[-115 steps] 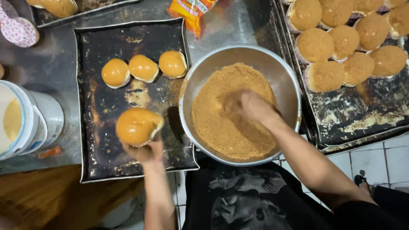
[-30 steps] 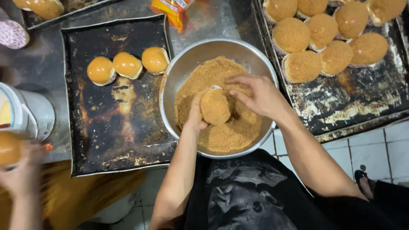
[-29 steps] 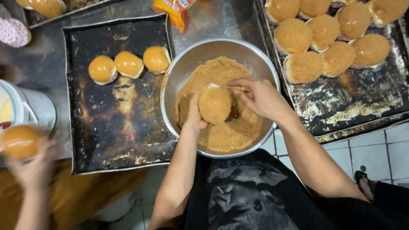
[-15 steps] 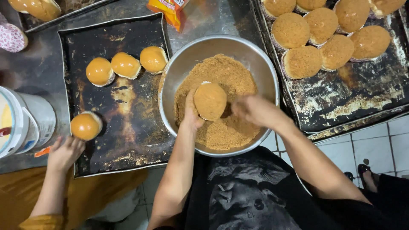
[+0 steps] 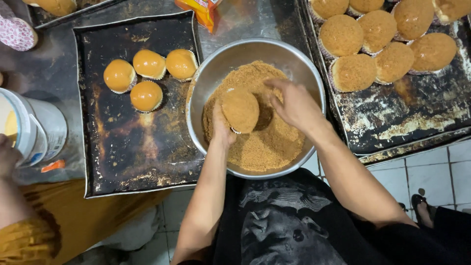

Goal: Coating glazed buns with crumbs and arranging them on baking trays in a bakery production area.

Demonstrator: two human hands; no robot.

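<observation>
Steel bowl (image 5: 216, 68) of brown crumbs: I see my left hand (image 5: 222, 128) gripping a crumb-coated bun (image 5: 240, 110) over it, my right hand (image 5: 294, 105) loosely open just beside.

Dark, scorched baking tray (image 5: 147, 162) at left: four glazed, uncoated buns (image 5: 148, 64) in paper cups, grouped at its upper end, three in a row and one just below. Second dark tray (image 5: 417, 122) at right: crumb-coated buns (image 5: 354, 72) packed close together along its upper part; lower part shows pale residue. Orange packet (image 5: 206, 10) at top edge, between the trays. White tub (image 5: 37, 130) lying left of the left tray, another person's hand (image 5: 7, 157) against it, mustard-yellow sleeve (image 5: 24, 240) below. Patterned paper cup (image 5: 17, 33) top left. White tiled floor (image 5: 431, 172) lower right.
</observation>
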